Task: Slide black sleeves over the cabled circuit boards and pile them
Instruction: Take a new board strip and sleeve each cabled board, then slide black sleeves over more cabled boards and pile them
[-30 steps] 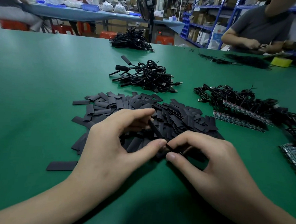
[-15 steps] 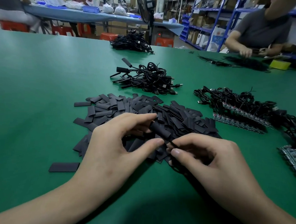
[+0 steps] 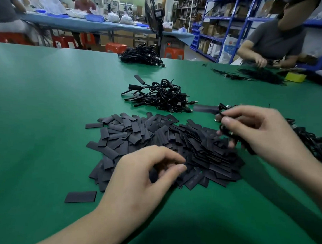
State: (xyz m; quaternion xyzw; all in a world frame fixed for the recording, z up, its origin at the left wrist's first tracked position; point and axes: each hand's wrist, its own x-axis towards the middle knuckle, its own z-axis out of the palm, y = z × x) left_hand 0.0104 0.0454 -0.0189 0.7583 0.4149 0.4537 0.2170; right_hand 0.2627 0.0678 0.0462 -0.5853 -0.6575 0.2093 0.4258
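Piling step: my right hand (image 3: pixel 258 130) grips coiled black cable (image 3: pixel 223 127), black-sleeved circuit board (image 3: pixel 205 108) jutting left. My left hand (image 3: pixel 146 175) curls over heap of flat black sleeves (image 3: pixel 156 132); pinch unclear. Next: drop onto tangled black finished pile (image 3: pixel 157 97), left of right hand.

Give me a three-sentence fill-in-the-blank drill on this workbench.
1. The table has a ____ surface.
2. The right hand grips a sleeved cable; the left hand is over the heap of loose black ____.
3. One stray sleeve lies to the left hand's ____.
Missing words: green; sleeves; left.
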